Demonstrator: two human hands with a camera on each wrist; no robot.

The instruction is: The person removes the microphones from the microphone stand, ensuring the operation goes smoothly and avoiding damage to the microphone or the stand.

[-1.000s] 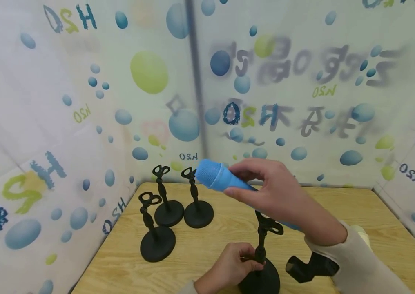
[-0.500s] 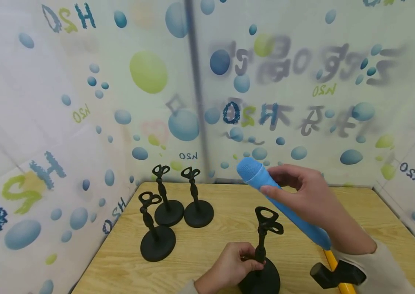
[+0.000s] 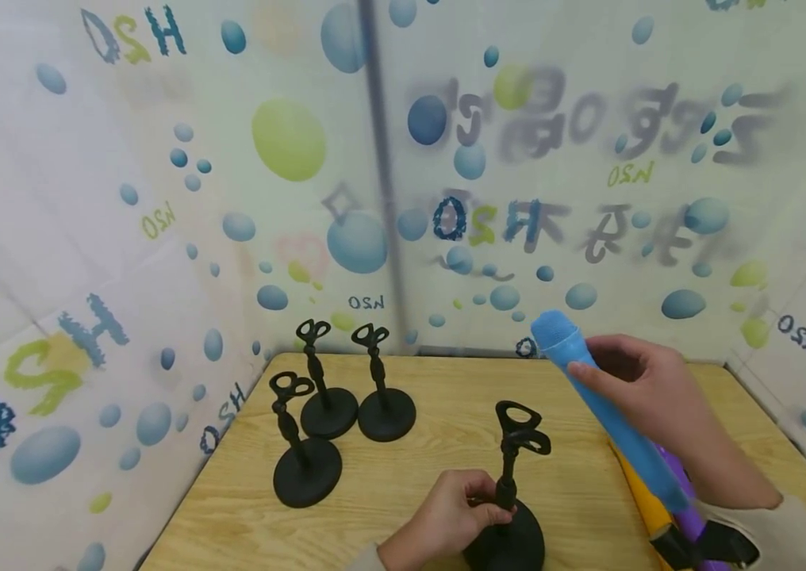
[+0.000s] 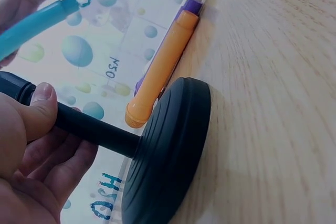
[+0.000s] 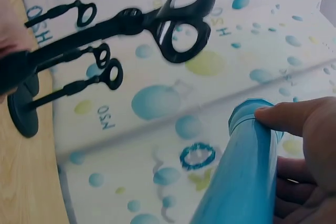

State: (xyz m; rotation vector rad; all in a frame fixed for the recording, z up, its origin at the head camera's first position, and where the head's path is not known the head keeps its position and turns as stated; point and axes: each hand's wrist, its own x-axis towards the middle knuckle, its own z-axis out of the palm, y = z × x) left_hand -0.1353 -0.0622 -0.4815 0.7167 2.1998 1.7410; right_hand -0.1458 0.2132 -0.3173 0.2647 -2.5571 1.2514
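My left hand grips the post of a black desktop microphone stand just above its round base. The stand is upright, and its two-ring clip holds nothing. In my right hand is a blue microphone, pinched near its mesh head and held tilted, head up, to the right of that clip. The right wrist view shows the thumb lying along the blue body. Behind the blue microphone, an orange microphone and a purple one lie side by side on the table, partly hidden.
Three more black stands, each with a bare clip, stand at the table's left: one nearer, two behind, a left one and a right one. A patterned curtain surrounds the wooden table at the back and sides.
My right hand has moved right with the blue microphone, away from above the gripped stand, and the microphone now tilts more steeply. The orange and purple microphones have come into view. My left hand stays put.
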